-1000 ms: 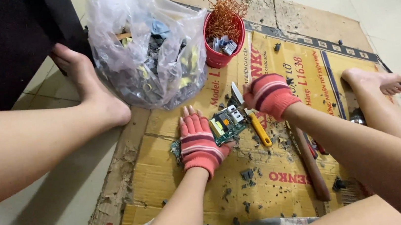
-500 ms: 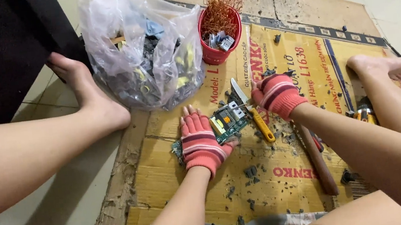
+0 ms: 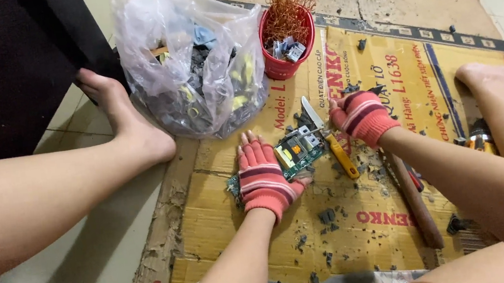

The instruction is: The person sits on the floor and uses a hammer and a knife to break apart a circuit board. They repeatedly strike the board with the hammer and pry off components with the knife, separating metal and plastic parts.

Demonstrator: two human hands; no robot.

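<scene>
My left hand (image 3: pixel 263 181), in a pink striped glove, lies flat on a green circuit board (image 3: pixel 298 149) and pins it to the cardboard (image 3: pixel 223 222), with the thumb at the board's near edge. My right hand (image 3: pixel 362 117), in a matching glove, is curled around the neck of a yellow-handled blade tool (image 3: pixel 342 158). The tool's metal tip rests at the board's far right corner. Small dark bits of debris (image 3: pixel 327 216) lie scattered in front of the board.
A clear plastic bag of scrap parts (image 3: pixel 194 66) and a red cup of copper wire (image 3: pixel 287 31) stand at the back. A wooden-handled tool (image 3: pixel 418 205) lies under my right forearm. My bare legs and feet (image 3: pixel 132 132) flank the cardboard. A dark cabinet (image 3: pixel 0 62) stands at left.
Both hands stay on the board and tool with hardly any shift. The view has tilted slightly downward and to the left.
</scene>
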